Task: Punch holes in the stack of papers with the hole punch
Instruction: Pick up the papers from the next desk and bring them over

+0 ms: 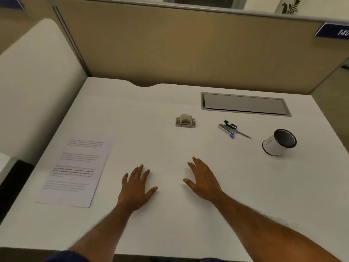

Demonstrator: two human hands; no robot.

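Task unstarted: left hand [135,188] and right hand [203,179] spread, empty; next, bring stack of papers [75,171] to hole punch [185,121].

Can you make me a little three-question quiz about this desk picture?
1. True or false: the left hand is holding the papers.
2. What sits nearest the hole punch? A) cup B) pens C) papers
3. Fill in: both hands lie open and flat on the ___.

Key: 1. False, it is empty, apart from them. 2. B. 3. desk; the right hand is empty too.
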